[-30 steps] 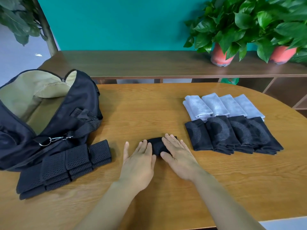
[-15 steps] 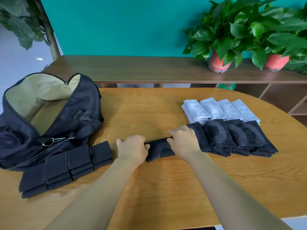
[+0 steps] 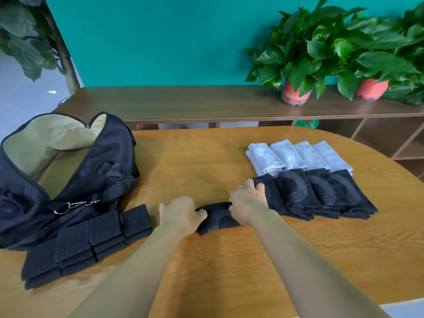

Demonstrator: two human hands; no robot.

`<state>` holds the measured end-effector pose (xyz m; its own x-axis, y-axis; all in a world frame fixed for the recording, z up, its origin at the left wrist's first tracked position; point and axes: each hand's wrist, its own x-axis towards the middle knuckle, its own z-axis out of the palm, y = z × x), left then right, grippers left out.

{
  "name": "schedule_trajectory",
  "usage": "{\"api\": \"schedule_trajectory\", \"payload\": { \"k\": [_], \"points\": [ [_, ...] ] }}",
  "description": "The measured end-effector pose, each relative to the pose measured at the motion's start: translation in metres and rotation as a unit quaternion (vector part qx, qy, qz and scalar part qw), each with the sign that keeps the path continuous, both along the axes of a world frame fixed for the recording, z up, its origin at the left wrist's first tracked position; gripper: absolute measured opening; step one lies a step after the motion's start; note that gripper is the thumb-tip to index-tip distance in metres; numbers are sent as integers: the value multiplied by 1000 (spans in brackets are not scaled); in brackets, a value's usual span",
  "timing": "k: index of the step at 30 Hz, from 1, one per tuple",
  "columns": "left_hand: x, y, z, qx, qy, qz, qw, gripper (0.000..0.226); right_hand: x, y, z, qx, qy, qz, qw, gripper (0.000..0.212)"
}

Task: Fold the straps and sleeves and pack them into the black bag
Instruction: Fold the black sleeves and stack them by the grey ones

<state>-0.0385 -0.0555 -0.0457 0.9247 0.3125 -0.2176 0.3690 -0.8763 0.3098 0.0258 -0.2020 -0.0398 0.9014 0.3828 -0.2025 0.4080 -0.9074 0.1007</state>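
A folded black sleeve lies on the wooden table between my hands. My left hand grips its left end with curled fingers. My right hand grips its right end, next to a row of folded black sleeves. Behind that row lie several folded grey sleeves. The black bag stands open at the left, showing its tan lining. Folded black perforated straps lie in front of the bag.
A darker wooden shelf runs behind the table with two potted plants in red pots at the right. Another plant stands at the far left. Bare table surface stretches in front of my arms.
My flat hands curled and took hold of the folded black sleeve's two ends. The sleeve has shifted right, towards the row of black sleeves.
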Motion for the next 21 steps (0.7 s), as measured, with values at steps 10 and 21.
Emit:
{"api": "schedule_trajectory", "payload": {
  "k": [10,21],
  "points": [
    [-13,13,8,-343,-130,151,918,24,-31,-22,7,251,45,-87,963,10],
    [-37,-1,31,-586,-76,70,804,35,-66,-55,22,456,81,-234,855,7]
  ]
}}
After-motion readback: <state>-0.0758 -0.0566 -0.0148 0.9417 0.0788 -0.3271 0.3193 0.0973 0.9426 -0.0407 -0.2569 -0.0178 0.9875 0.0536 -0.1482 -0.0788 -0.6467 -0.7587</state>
